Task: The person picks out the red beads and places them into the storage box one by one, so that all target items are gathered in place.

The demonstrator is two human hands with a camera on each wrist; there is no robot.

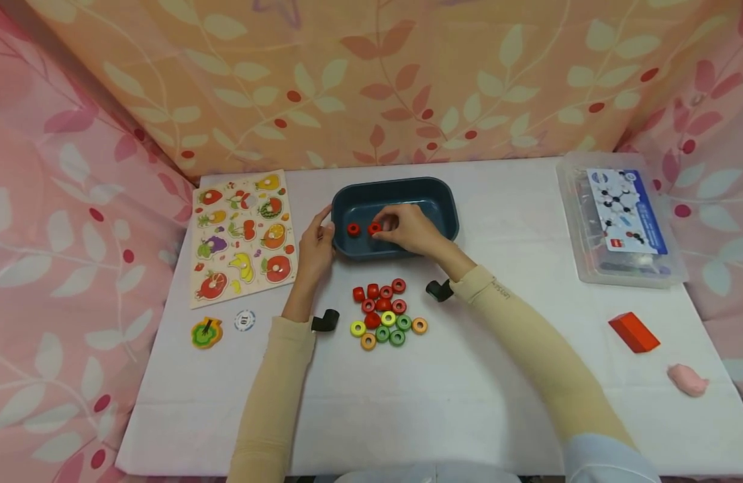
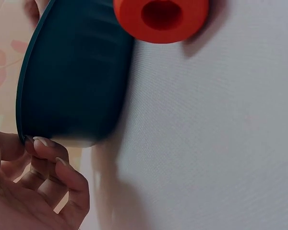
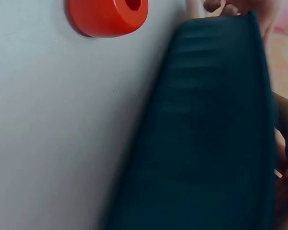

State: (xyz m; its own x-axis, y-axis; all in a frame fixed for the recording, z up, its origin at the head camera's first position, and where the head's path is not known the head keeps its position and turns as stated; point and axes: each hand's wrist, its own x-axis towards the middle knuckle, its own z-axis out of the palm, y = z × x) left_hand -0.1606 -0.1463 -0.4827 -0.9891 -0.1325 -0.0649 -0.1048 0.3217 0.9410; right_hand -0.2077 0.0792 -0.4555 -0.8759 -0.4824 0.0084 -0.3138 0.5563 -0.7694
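A dark teal tray stands at the back middle of the table. At its left end my left hand pinches the rim, with thumb and fingertips meeting at the edge in the left wrist view. My right hand reaches over the front rim and pinches a red ring-shaped bead inside the tray. Just left of it lies another red bead. In the right wrist view the teal wall hides most of my right hand. Several red, yellow, green and orange beads lie in front of the tray.
A wooden fruit puzzle board is on the left, with a tree-shaped piece and a round chip below it. On the right are a clear plastic case, a red block and a pink pig figure.
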